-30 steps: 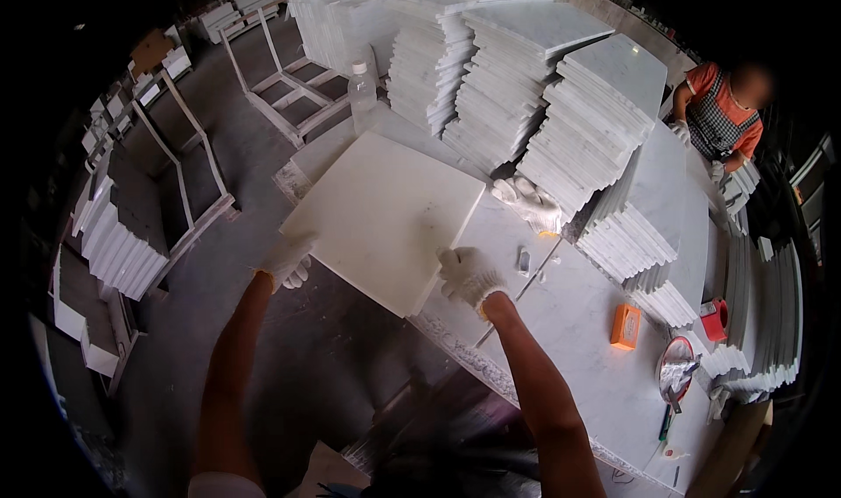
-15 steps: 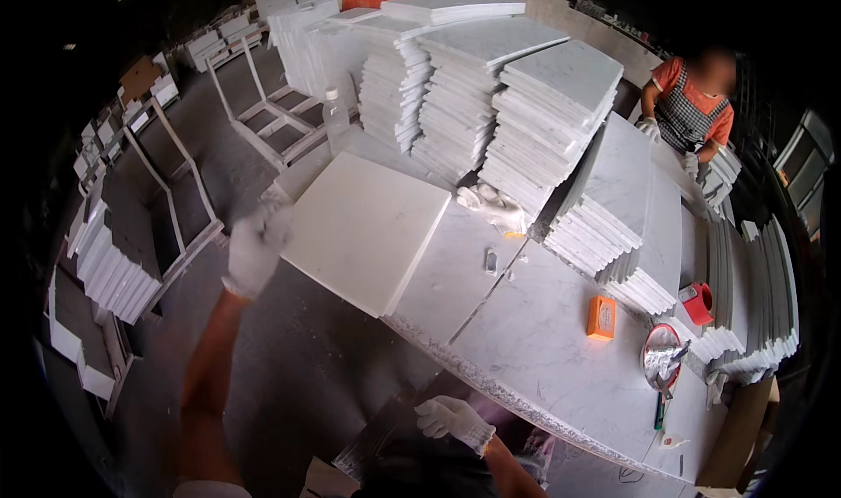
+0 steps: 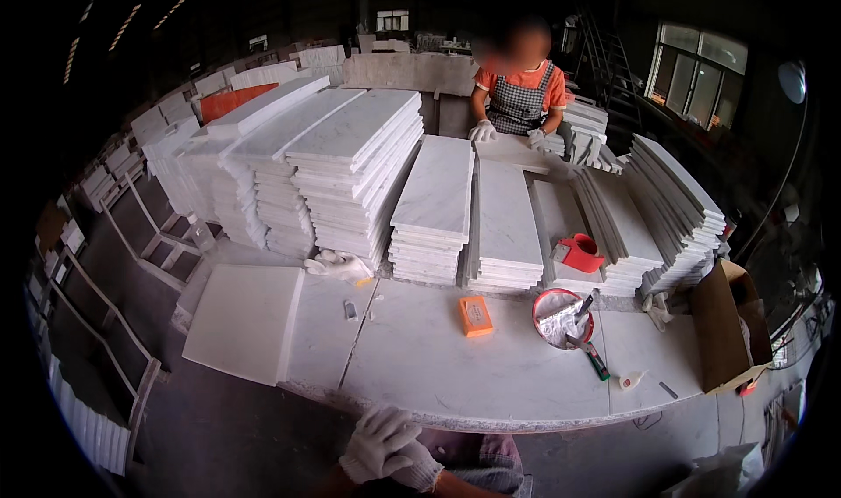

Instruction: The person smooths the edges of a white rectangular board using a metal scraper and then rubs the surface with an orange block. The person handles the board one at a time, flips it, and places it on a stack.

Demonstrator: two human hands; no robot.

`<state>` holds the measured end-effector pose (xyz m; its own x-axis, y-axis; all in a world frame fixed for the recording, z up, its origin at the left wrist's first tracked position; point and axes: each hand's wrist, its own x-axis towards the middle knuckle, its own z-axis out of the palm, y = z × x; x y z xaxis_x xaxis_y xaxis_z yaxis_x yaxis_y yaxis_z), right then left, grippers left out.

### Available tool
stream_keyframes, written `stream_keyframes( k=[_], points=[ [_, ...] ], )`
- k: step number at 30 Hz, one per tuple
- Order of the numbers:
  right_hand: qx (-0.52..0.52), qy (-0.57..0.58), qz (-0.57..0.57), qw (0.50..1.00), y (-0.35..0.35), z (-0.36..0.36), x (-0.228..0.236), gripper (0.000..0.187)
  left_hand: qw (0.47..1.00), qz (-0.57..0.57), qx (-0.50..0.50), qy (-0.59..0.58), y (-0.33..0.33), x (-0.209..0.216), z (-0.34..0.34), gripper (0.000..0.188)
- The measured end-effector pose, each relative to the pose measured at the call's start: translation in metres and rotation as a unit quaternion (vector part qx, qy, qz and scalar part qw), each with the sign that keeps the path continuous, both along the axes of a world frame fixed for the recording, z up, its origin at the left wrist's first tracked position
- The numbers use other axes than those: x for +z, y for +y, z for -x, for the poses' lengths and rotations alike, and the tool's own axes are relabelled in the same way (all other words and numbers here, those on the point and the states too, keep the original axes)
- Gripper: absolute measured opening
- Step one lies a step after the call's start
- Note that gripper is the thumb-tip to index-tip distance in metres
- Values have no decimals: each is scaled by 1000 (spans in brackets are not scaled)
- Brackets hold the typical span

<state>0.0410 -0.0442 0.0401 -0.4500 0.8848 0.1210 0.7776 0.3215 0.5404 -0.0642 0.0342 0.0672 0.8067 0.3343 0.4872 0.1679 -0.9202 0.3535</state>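
Just off the near edge of the worktable, my two white-gloved hands meet low in the view. My left hand (image 3: 375, 441) lies across the other, its fingers stretched out and somewhat apart. Beneath it, my right hand (image 3: 419, 468) shows its back and knitted cuff, while its fingers are hidden. No object is visible in either hand. Nearest to them, a square white stone slab (image 3: 241, 323) lies flat at the table's left end, reaching over the front edge. The pale marble worktable (image 3: 438, 371) stretches away to the right.
Behind the slab stand tall stacks of marble strips (image 3: 355, 139). An orange box (image 3: 476, 316), a red-rimmed bowl of white paste (image 3: 561, 318) with tools, a red tape roll (image 3: 578, 253) and a cardboard box (image 3: 731, 332) sit rightward. A co-worker (image 3: 519, 95) stands across the table.
My left hand has left the slab's left side and come in to my right hand, now overlapping it. The view has swung right and up; the slab stays on the table.
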Motion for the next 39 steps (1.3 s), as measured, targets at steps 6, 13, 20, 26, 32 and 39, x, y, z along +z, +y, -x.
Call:
stream_keyframes(
  k=[6, 13, 20, 26, 32, 39],
  points=[
    [90, 622, 32, 777, -10, -1, 47, 46, 775, 533, 237, -243, 33, -19, 24, 53],
    [154, 613, 39, 774, -4, -26, 55, 53, 427, 863, -5, -269, -22, -78, 9, 59],
    [-170, 619, -96, 761, -34, -116, 4, 46, 613, 775, 37, -149, -17, -152, 32, 54],
    [-455, 464, -214, 729, -80, -197, -31, 49, 699, 679, 115, -190, -48, -10, -2, 58],
    [-125, 542, 58, 829, -17, -73, -35, 51, 760, 624, 58, -172, -82, 12, -25, 52],
    [-113, 639, -23, 761, 8, -83, 13, 46, 905, 390, 61, -160, -85, 38, 1, 25]
  ],
)
